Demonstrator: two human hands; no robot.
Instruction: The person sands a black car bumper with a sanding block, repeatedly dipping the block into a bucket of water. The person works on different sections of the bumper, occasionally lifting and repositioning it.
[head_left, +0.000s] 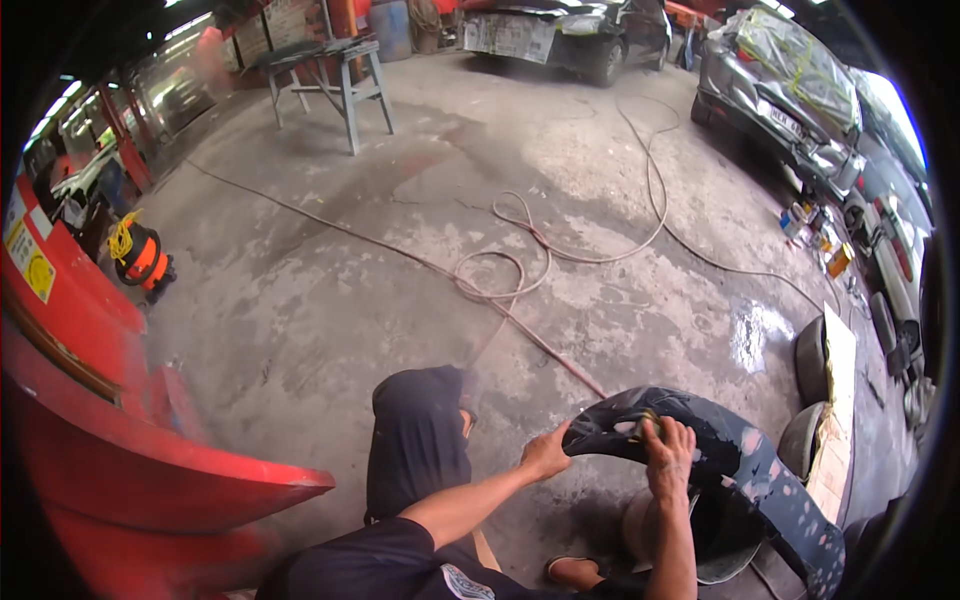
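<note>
Dark short-sleeved shirt (350, 565) — pale patterned print (466, 583) on it; loose dark trouser leg (418, 435); bare left hand (545, 455), bare right hand (668, 460)

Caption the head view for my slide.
Left hand gripping a curved black panel, right hand holding a yellowish piece against it, hose looped beyond.

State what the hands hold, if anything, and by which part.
Left hand: the curved black car panel, by its left end. Right hand: apparently a small yellowish item against the panel; its gripped part is unclear.

Two hands (545, 453) (670, 460), at least two cars (590, 50) (740, 85)
</note>
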